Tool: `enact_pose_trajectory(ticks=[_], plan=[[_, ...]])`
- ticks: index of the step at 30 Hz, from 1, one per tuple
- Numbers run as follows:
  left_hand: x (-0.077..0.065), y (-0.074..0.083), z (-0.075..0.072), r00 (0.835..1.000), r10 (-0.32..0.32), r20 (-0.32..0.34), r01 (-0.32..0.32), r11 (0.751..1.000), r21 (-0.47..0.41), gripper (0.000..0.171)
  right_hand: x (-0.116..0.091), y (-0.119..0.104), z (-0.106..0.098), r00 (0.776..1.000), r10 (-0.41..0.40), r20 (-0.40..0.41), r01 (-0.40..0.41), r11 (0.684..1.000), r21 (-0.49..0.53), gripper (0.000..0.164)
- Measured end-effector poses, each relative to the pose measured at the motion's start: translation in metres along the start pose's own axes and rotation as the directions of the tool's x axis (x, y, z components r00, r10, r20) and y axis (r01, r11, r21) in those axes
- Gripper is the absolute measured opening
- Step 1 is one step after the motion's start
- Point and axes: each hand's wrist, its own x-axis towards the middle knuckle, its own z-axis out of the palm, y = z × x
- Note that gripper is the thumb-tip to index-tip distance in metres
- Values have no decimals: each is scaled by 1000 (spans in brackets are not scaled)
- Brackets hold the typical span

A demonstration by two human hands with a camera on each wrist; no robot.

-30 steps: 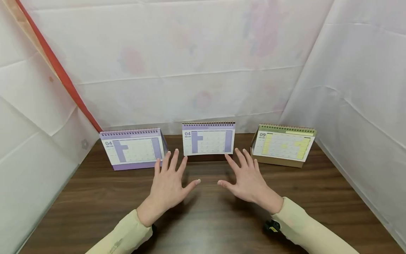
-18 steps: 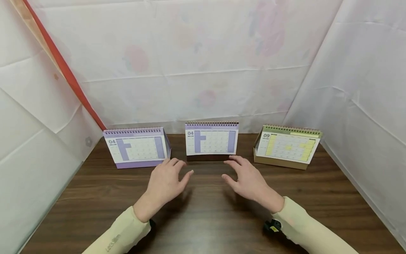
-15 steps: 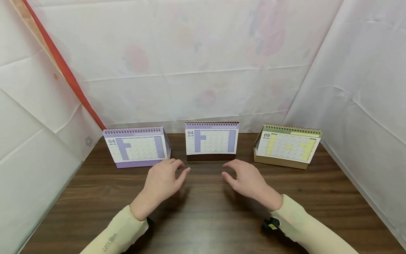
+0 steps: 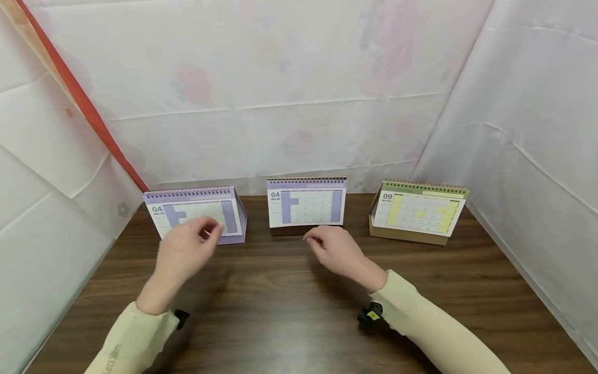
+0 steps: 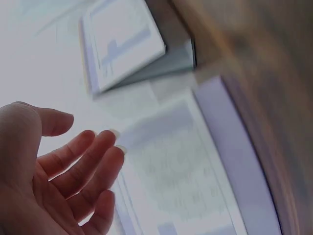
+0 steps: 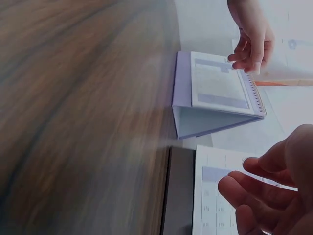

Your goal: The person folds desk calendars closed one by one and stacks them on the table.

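A purple-edged desk calendar [image 4: 232, 214] reading 04 stands at the left. My left hand [image 4: 184, 249] hovers before it and covers part of its page; the fingers bend loosely and hold nothing. In the left wrist view, the fingertips of this left hand [image 5: 80, 176] overlap the page of the left calendar [image 5: 181, 166]. A second 04 calendar [image 4: 308, 203], on a dark base, stands in the middle. My right hand [image 4: 338, 252] is in front of its lower edge, thumb near the bent fingers. The right wrist view shows nothing in my right hand [image 6: 274, 191].
At the right stands a green-topped calendar [image 4: 418, 212] reading 09, with yellow columns, on a tan base. All three calendars stand on a dark wooden table [image 4: 266, 311] along a white cloth backdrop [image 4: 243, 130]. A red ribbon [image 4: 93, 117] runs down the left corner.
Both hands, spread a second ago, now have bent fingers. The left hand has moved left to the left calendar. The right hand has shifted left toward the middle calendar. The calendars stand as before.
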Motion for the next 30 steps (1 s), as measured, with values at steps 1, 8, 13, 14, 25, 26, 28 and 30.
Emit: enact_pose_trajectory(ticks=[1,8,13,14,25,26,28,30], plan=[[2,-7,-4,999,-18,-27,18,1000,0,17,4,-2,2,1000,-1,5,1,1000,15,12],[13,-55,-24,932,-174,-318,134,981,-143,24,29,-17,18,998,-20,60,14,994,108,25],[21,-83,-35,857,-344,-385,258,931,-257,28,47,-32,32,996,-46,79,34,987,154,35],[23,-88,-36,840,-402,-366,307,906,-289,27,51,-35,35,996,-42,78,28,983,179,36],[37,-134,-43,631,-763,143,715,500,-488,55,94,-58,60,981,148,128,-191,865,463,46],[38,-134,-42,628,-755,187,735,497,-461,69,97,-60,62,977,167,135,-212,853,476,48],[40,-134,-40,631,-733,253,754,503,-423,89,102,-65,65,967,204,153,-254,822,510,53],[42,-131,-38,634,-722,279,759,510,-405,96,106,-69,68,958,234,167,-287,785,548,56]])
